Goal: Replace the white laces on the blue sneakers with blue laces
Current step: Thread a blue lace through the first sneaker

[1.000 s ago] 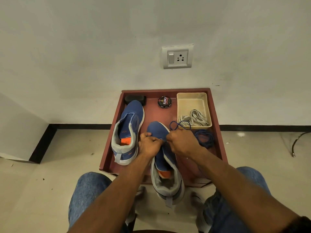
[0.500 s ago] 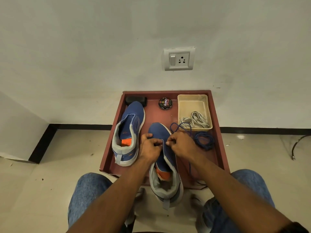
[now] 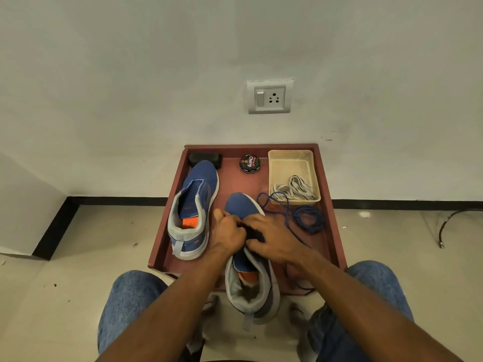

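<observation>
Two blue sneakers with grey collars lie in a red tray [image 3: 329,218]. The left sneaker [image 3: 194,202] has no lace and lies untouched. The right sneaker [image 3: 245,207] points away from me, its heel hanging over the tray's near edge. My left hand [image 3: 226,232] grips its left eyelet edge with curled fingers. My right hand [image 3: 273,240] lies across the tongue and pinches the blue lace [image 3: 308,218], which loops past the toe and coils on the tray to the right. The eyelets are hidden under my hands. White laces [image 3: 295,189] lie in a beige bin [image 3: 292,158].
A shoe polish tin [image 3: 249,163] and a black brush [image 3: 205,159] sit at the tray's far edge against the wall. A wall socket [image 3: 270,97] is above. My knees in jeans flank the tray. A black cable [image 3: 449,220] lies on the floor at right.
Both hands have slid a little toward me along the right sneaker and closed together over the tongue. The blue lace loop beyond the toe has spread out toward the coil.
</observation>
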